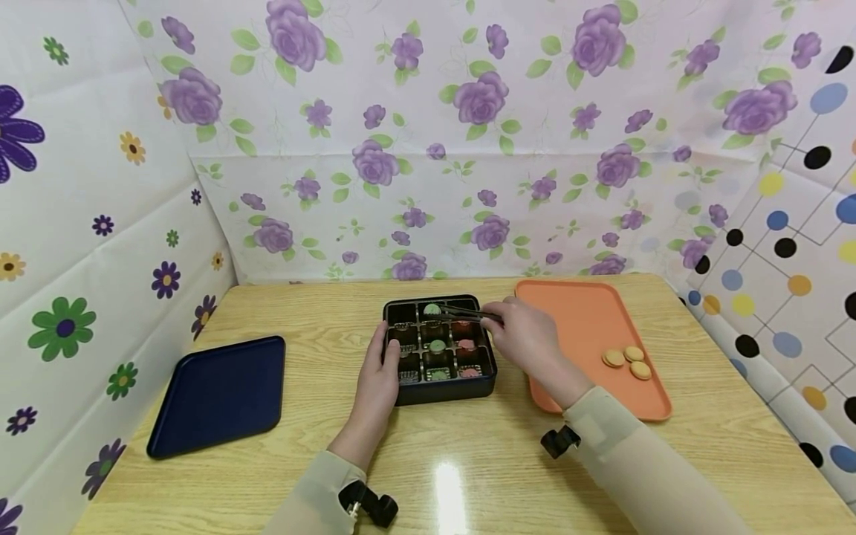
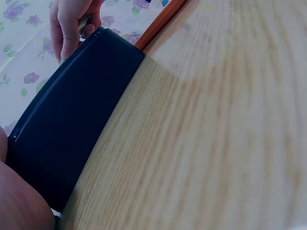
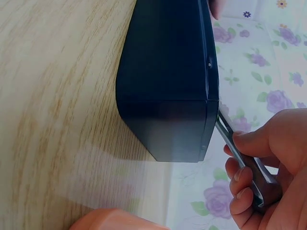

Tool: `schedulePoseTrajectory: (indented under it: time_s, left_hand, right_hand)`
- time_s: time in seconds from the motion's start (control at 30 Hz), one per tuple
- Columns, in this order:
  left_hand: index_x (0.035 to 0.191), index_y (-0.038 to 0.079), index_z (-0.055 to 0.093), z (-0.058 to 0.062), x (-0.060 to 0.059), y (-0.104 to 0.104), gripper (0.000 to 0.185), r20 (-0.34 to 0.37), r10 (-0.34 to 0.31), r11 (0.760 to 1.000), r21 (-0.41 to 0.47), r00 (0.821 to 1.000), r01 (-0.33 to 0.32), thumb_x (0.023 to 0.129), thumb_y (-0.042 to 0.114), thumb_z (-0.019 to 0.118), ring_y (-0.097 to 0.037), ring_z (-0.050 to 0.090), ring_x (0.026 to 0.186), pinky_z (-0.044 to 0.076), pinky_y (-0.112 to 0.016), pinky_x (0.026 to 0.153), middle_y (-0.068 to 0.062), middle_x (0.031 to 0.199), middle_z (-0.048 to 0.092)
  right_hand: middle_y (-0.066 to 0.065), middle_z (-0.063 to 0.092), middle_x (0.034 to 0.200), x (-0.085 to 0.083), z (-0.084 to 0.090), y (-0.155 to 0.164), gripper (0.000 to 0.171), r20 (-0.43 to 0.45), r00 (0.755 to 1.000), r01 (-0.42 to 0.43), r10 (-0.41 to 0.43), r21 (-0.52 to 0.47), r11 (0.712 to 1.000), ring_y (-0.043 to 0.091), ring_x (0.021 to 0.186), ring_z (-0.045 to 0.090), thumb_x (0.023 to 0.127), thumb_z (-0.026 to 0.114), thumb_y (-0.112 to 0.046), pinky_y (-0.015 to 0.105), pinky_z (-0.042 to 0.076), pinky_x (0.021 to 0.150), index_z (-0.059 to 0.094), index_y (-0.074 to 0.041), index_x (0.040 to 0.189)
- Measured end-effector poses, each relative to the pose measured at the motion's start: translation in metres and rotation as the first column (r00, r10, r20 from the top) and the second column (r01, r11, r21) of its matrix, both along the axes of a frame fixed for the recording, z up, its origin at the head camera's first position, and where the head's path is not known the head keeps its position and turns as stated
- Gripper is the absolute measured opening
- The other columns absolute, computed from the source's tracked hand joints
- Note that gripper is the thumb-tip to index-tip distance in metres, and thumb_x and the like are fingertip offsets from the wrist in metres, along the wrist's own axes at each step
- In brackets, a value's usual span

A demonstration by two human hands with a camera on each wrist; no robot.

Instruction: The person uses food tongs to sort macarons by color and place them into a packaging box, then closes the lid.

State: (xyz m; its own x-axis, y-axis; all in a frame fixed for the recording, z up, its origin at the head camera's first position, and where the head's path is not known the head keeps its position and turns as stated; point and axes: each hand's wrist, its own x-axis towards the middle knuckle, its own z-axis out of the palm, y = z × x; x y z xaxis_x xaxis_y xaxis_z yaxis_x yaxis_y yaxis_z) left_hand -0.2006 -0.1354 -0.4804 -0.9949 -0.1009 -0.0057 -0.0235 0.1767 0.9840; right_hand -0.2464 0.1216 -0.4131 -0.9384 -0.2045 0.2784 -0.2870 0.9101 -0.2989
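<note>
My left hand [image 2: 19, 201] sits at the lower left corner, against the dark box [image 2: 72, 124] on the wooden table [image 2: 216, 134]. Beyond the box's far end, my right hand [image 2: 72, 24] shows beside an orange tray edge [image 2: 160, 21].
</note>
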Motion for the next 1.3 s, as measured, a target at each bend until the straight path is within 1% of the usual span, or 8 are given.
schedulePoseTrajectory:
  time_s: [0.3, 0.47, 0.63, 0.83, 1.03, 1.3]
  left_hand:
    - [0.179, 0.030, 0.022, 0.000, 0.001, 0.001, 0.062, 0.003, -0.001, 1.000, 0.004, 1.000, 0.001, 0.122, 0.041, 0.043, -0.038, 0.019, 0.167, 0.019, -0.066, 0.132, -0.006, 0.183, 0.019]
    - [0.179, 0.029, 0.022, -0.002, 0.001, 0.002, 0.062, 0.002, -0.003, 1.000, 0.011, 1.000, 0.003, 0.122, 0.041, 0.044, -0.036, 0.017, 0.168, 0.019, -0.065, 0.132, -0.005, 0.183, 0.019]
    - [0.179, 0.029, 0.022, -0.002, 0.000, 0.002, 0.062, -0.005, -0.005, 1.000, 0.003, 1.000, 0.005, 0.122, 0.041, 0.043, -0.037, 0.017, 0.168, 0.018, -0.066, 0.132, -0.005, 0.183, 0.019]
    - [0.179, 0.028, 0.022, -0.003, 0.001, 0.001, 0.062, -0.009, -0.007, 1.000, 0.000, 1.000, 0.007, 0.122, 0.041, 0.043, -0.035, 0.017, 0.168, 0.019, -0.064, 0.132, -0.004, 0.183, 0.019]
    - [0.179, 0.030, 0.021, -0.002, 0.000, 0.000, 0.063, -0.001, -0.003, 1.000, -0.002, 1.000, 0.003, 0.122, 0.042, 0.043, -0.035, 0.017, 0.168, 0.019, -0.064, 0.133, -0.003, 0.184, 0.018]
    - [0.179, 0.030, 0.021, 0.000, 0.000, -0.001, 0.062, 0.001, -0.005, 1.000, 0.012, 1.000, 0.005, 0.122, 0.041, 0.043, -0.035, 0.016, 0.168, 0.018, -0.064, 0.133, -0.003, 0.184, 0.018]
  right_hand:
    - [0.007, 0.074, 0.111, 0.000, 0.000, -0.001, 0.027, 0.004, 1.000, 0.005, -0.005, 0.018, 1.000, 0.023, 0.078, 0.067, 0.110, 0.073, -0.031, 0.045, 0.055, 0.063, 0.082, -0.020, 0.133]
    - [0.008, 0.074, 0.113, 0.002, 0.001, 0.000, 0.030, 0.026, 1.000, 0.010, -0.010, 0.017, 1.000, 0.021, 0.073, 0.063, 0.111, 0.072, -0.032, 0.041, 0.051, 0.059, 0.080, -0.019, 0.137]
    - [0.008, 0.072, 0.114, 0.006, 0.002, 0.002, 0.032, 0.036, 0.999, 0.015, -0.015, -0.008, 1.000, 0.019, 0.066, 0.057, 0.111, 0.071, -0.033, 0.038, 0.045, 0.056, 0.078, -0.019, 0.140]
    - [0.006, 0.072, 0.113, 0.013, 0.004, 0.010, 0.032, 0.011, 1.000, 0.027, -0.026, -0.029, 0.999, 0.019, 0.070, 0.058, 0.111, 0.072, -0.033, 0.038, 0.044, 0.057, 0.079, -0.020, 0.139]
    - [0.003, 0.069, 0.105, 0.021, 0.005, 0.023, 0.033, -0.011, 1.000, 0.028, -0.029, -0.057, 0.998, 0.017, 0.068, 0.057, 0.111, 0.072, -0.031, 0.036, 0.042, 0.055, 0.078, -0.017, 0.141]
    - [0.000, 0.063, 0.096, 0.036, 0.012, 0.044, 0.032, -0.040, 0.999, 0.015, -0.018, -0.064, 0.998, 0.015, 0.065, 0.054, 0.111, 0.073, -0.030, 0.035, 0.039, 0.051, 0.078, -0.017, 0.139]
